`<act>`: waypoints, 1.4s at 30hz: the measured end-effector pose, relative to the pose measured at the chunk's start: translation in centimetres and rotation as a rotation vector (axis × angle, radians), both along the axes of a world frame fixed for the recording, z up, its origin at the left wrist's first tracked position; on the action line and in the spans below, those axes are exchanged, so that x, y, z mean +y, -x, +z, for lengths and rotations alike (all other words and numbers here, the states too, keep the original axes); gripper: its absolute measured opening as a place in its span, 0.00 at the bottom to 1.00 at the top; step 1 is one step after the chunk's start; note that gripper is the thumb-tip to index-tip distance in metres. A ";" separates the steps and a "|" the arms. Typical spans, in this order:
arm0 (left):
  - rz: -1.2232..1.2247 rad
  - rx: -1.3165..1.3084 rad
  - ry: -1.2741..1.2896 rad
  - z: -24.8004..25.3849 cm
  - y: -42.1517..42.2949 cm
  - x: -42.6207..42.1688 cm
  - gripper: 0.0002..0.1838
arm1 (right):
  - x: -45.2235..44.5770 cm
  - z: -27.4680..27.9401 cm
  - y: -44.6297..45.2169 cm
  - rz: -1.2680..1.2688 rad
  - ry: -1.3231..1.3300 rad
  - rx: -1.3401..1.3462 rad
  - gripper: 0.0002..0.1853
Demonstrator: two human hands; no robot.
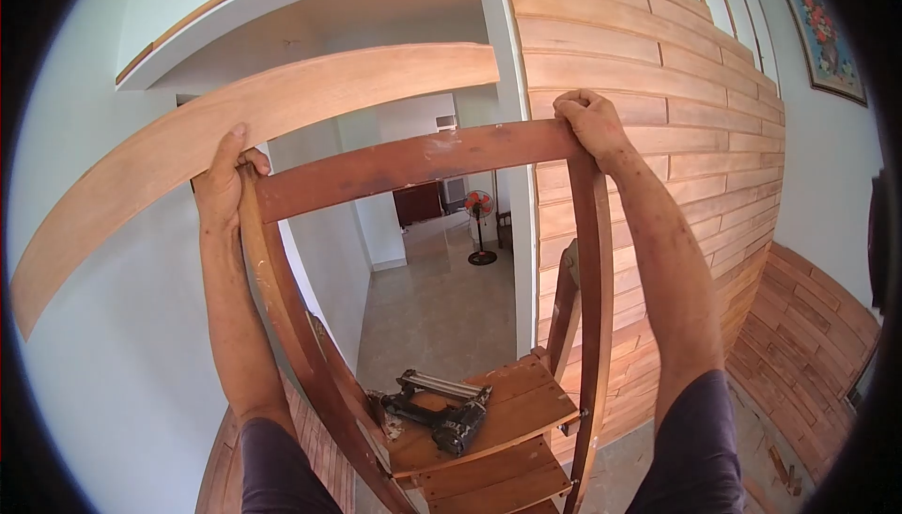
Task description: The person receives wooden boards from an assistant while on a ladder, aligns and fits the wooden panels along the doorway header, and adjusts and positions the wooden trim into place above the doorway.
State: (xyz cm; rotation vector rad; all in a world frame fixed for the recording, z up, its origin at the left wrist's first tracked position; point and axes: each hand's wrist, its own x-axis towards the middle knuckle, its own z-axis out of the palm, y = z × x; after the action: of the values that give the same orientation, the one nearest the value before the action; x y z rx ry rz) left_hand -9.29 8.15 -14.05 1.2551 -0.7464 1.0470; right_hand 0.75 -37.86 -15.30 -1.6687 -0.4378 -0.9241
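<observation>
A long pale wooden board slants across the upper left, in front of the doorway's top. My left hand is closed on it, thumb on its face, beside the ladder's upper left corner. The reddish-brown wooden ladder stands upright before me. At its top right corner, my right hand is closed over the end of the top bar with bent fingers. Lower down, a black nail gun lies on the ladder's wooden platform.
Wooden planks cover the wall on the right. Through the doorway stands a red fan on a tiled floor. A framed flower picture hangs at the upper right. Wood scraps lie on the floor at lower right.
</observation>
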 end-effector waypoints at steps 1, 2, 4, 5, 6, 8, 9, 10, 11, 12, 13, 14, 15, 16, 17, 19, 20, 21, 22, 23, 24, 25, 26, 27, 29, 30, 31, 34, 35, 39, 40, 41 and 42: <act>0.002 0.000 0.005 -0.1 0.0 -0.1 0.14 | 0.0 0.2 0.1 0.002 0.005 0.000 0.14; 0.020 -0.021 0.001 -0.1 0.1 -0.2 0.14 | 0.0 0.1 0.0 -0.019 -0.004 -0.011 0.15; 0.048 -0.021 -0.015 -0.3 0.1 -0.2 0.14 | 0.1 -0.5 -0.2 -0.030 -0.025 0.000 0.15; 0.052 -0.025 -0.023 -0.3 -0.1 0.0 0.14 | 0.0 -0.4 -0.6 -0.040 -0.007 -0.022 0.15; 0.054 -0.032 -0.033 -0.2 -0.3 0.2 0.15 | 0.0 -0.3 -0.5 -0.052 0.011 -0.046 0.16; 0.046 -0.011 -0.038 -0.6 -0.4 0.4 0.15 | 0.4 -0.8 -0.1 -0.079 0.001 -0.041 0.16; 0.037 -0.013 -0.039 -0.2 -0.3 0.4 0.16 | 0.3 -1.1 -0.3 -0.096 0.003 -0.093 0.16; 0.045 -0.015 -0.043 -0.1 -0.3 1.1 0.16 | 0.3 -0.7 -0.4 -0.114 0.006 -0.153 0.16; 0.076 0.058 -0.037 -0.1 -0.5 2.0 0.18 | 0.3 -0.6 -0.3 -0.116 -0.002 -0.164 0.16; 0.107 0.138 -0.035 0.0 -0.8 2.3 0.21 | 0.5 -0.5 0.4 -0.123 -0.005 -0.149 0.15; 0.116 0.156 -0.047 -0.1 -0.5 1.7 0.21 | 0.5 -0.6 0.6 -0.097 -0.020 -0.142 0.15; 0.120 0.161 -0.055 -0.1 0.0 1.2 0.22 | 0.5 -0.4 1.0 -0.069 -0.031 -0.136 0.14; 0.121 0.157 -0.060 0.0 0.3 0.9 0.23 | 0.5 -0.3 1.3 -0.064 -0.035 -0.126 0.14; 0.124 0.160 -0.061 0.2 0.3 0.9 0.23 | 0.5 -0.2 1.4 -0.063 -0.046 -0.112 0.13; 0.112 0.162 -0.051 0.1 0.2 1.1 0.23 | 0.7 -0.2 1.5 -0.061 -0.057 -0.095 0.13; 0.062 0.161 -0.085 0.0 0.0 1.7 0.22 | 0.8 -0.1 1.8 -0.061 -0.070 -0.069 0.13; 0.057 0.171 -0.087 0.0 -0.1 2.1 0.22 | 0.9 0.0 2.0 -0.063 -0.079 -0.057 0.13; 0.030 0.181 -0.073 0.1 -0.2 1.9 0.21 | 0.9 0.1 2.1 -0.069 -0.083 -0.037 0.13; 0.004 0.192 -0.061 0.1 -0.2 1.8 0.21 | 0.8 0.3 2.3 -0.076 -0.084 -0.026 0.13; -0.003 0.206 -0.063 0.1 0.0 1.8 0.21 | 0.9 0.5 2.5 -0.081 -0.078 -0.026 0.13; -0.018 0.201 -0.065 0.0 0.0 1.7 0.21 | 0.9 0.7 2.7 -0.088 -0.070 -0.032 0.13; -0.034 0.192 -0.067 0.1 0.0 1.7 0.21 | 0.9 0.5 2.4 -0.086 -0.074 -0.065 0.13; -0.048 0.184 -0.070 0.2 -0.1 1.7 0.21 | 0.8 0.7 2.2 -0.095 -0.075 -0.060 0.13; -0.057 0.192 -0.075 0.5 0.0 1.7 0.21 | 0.9 0.8 2.2 -0.079 -0.088 -0.022 0.13; -0.037 0.186 -0.043 0.6 0.2 0.9 0.21 | 1.1 0.5 2.3 -0.078 -0.103 0.028 0.13; -0.053 0.194 -0.047 0.6 0.2 0.6 0.21 | 1.1 0.3 2.1 -0.080 -0.092 -0.008 0.13; -0.066 0.185 -0.025 0.7 0.3 0.3 0.20 | 0.9 0.4 2.0 -0.085 -0.080 -0.047 0.13; -0.065 0.204 -0.004 1.0 0.4 0.5 0.20 | 0.9 0.5 2.0 -0.076 -0.078 0.000 0.12; -0.043 0.213 0.010 0.8 0.3 0.5 0.20 | 0.8 0.5 1.9 -0.084 -0.075 0.009 0.12; -0.035 0.241 0.000 1.1 0.3 0.6 0.20 | 1.1 0.7 2.2 -0.075 -0.083 0.025 0.12; -0.020 0.249 0.034 1.2 0.4 0.2 0.20 | 1.1 0.7 2.2 -0.075 -0.090 0.044 0.12; -0.006 0.255 0.067 1.4 0.4 0.1 0.19 | 1.0 0.6 2.2 -0.080 -0.099 0.043 0.12; -0.009 0.250 0.061 1.4 0.2 0.2 0.19 | 1.0 0.5 2.1 -0.104 -0.089 0.011 0.12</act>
State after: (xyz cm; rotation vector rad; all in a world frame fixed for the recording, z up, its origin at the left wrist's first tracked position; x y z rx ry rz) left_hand -9.50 8.40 -12.69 1.2996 -0.5244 0.8795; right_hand -1.36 -36.81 -14.79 -1.6262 -0.3002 -0.9957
